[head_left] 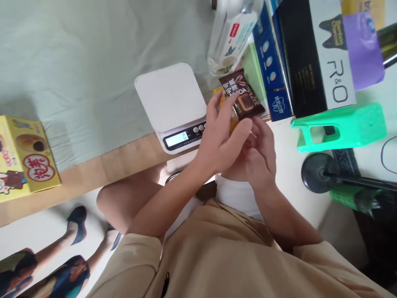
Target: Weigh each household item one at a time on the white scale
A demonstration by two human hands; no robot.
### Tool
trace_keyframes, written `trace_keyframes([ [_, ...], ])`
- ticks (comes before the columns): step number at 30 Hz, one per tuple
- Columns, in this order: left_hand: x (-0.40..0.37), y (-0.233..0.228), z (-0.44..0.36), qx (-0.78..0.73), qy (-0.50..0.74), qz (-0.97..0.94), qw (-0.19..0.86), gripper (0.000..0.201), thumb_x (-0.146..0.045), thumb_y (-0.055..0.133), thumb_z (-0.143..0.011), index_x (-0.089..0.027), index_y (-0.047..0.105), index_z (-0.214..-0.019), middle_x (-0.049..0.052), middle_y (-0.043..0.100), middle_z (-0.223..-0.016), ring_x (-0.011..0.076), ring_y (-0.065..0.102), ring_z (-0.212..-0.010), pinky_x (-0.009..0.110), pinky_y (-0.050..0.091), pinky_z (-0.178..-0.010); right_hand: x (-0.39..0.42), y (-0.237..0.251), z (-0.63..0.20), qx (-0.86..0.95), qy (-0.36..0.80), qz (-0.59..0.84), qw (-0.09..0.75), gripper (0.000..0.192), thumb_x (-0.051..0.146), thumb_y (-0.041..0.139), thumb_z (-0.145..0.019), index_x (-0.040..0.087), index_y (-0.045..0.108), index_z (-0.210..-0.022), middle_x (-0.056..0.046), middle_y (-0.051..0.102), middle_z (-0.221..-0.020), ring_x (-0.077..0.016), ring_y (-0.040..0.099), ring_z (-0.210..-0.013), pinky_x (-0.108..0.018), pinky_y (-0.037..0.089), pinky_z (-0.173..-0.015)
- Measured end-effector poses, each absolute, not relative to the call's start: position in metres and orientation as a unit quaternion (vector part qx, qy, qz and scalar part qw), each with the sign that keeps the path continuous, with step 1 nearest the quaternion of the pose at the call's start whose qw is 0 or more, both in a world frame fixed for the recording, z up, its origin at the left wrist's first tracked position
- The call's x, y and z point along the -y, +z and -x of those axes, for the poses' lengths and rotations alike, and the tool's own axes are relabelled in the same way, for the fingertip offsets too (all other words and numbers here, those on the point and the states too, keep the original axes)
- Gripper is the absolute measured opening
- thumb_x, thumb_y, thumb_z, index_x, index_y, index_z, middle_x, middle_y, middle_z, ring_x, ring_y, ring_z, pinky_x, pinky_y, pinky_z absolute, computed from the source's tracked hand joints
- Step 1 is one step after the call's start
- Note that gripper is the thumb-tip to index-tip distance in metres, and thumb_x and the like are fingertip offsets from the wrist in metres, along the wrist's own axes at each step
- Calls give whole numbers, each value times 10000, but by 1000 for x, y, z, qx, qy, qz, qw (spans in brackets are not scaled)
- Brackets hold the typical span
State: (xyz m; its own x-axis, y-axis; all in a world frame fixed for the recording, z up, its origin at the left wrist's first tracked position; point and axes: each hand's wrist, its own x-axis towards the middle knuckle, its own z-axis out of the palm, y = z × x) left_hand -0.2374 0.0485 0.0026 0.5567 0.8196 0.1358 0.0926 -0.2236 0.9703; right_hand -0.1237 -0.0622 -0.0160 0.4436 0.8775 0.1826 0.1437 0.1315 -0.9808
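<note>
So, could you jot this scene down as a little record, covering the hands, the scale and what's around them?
Left hand: fingers at the brown packet; grip partly hidden (hand, packet)
Right hand: close beside the left thumb; fingertips partly hidden
Scale: white, on the table near its edge (scale, table)
Display: lit, seemingly reading 0
Picture's left: yellow box on the table
Picture's right: black-and-white box, green plastic stool (box, stool)

The wrapper point(248, 94) looks glossy plastic, the scale point(172, 97) smooth plastic.
</note>
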Motion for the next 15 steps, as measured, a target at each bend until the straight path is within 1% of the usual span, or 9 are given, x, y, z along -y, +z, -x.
trace_keyframes([
  [3, -56, -6, 235, -346, 349, -697, 522, 686, -805, 379, -1052, -320, 526, -1515, 129, 390, -1738, 351, 317, -1718, 525, 382, -1394, 52, -19, 119, 427, 324, 596, 598, 582, 502, 620, -1027, 414, 503, -1590, -50, 645, -1475, -196, 740, -1144, -394, 689, -944],
  [5, -58, -8, 233, -348, 356, -694, 521, 705, -824, 357, -1046, -317, 545, -1498, 141, 425, -1699, 346, 362, -1691, 526, 377, -1399, 46, -19, 118, 419, 315, 610, 594, 528, 485, 625, -1027, 394, 538, -1540, -51, 646, -1454, -186, 736, -1102, -387, 684, -945],
  [7, -59, -7, 230, -339, 364, -690, 526, 685, -811, 349, -1054, -313, 560, -1475, 149, 460, -1661, 328, 406, -1663, 509, 402, -1388, 42, -17, 118, 412, 309, 619, 593, 449, 464, 630, -1026, 362, 590, -1462, -55, 658, -1410, -175, 731, -1042, -371, 679, -922],
  [9, -58, -2, 227, -331, 365, -689, 532, 605, -752, 387, -1075, -309, 568, -1446, 147, 485, -1634, 304, 429, -1648, 479, 423, -1377, 38, -16, 119, 403, 313, 616, 600, 384, 447, 634, -1024, 342, 628, -1393, -55, 665, -1363, -161, 725, -978, -356, 678, -885],
  [12, -56, 9, 223, -348, 347, -674, 551, 436, -566, 486, -1086, -285, 570, -1408, 149, 476, -1647, 280, 409, -1663, 446, 413, -1381, 36, -16, 122, 385, 325, 592, 628, 347, 451, 653, -1011, 345, 658, -1342, -46, 675, -1313, -154, 725, -938, -361, 691, -883],
  [14, -55, 16, 222, -371, 334, -648, 575, 394, -475, 510, -1060, -276, 562, -1397, 153, 447, -1673, 268, 413, -1657, 428, 424, -1372, 35, -17, 122, 377, 334, 578, 642, 365, 480, 664, -997, 347, 667, -1337, -47, 696, -1269, -174, 736, -971, -378, 699, -903],
  [15, -55, 19, 221, -378, 333, -637, 584, 393, -454, 514, -1045, -276, 556, -1393, 151, 444, -1676, 263, 423, -1647, 425, 427, -1369, 34, -17, 122, 376, 336, 574, 645, 385, 505, 662, -990, 344, 669, -1340, -53, 705, -1260, -194, 743, -1020, -394, 702, -927],
])
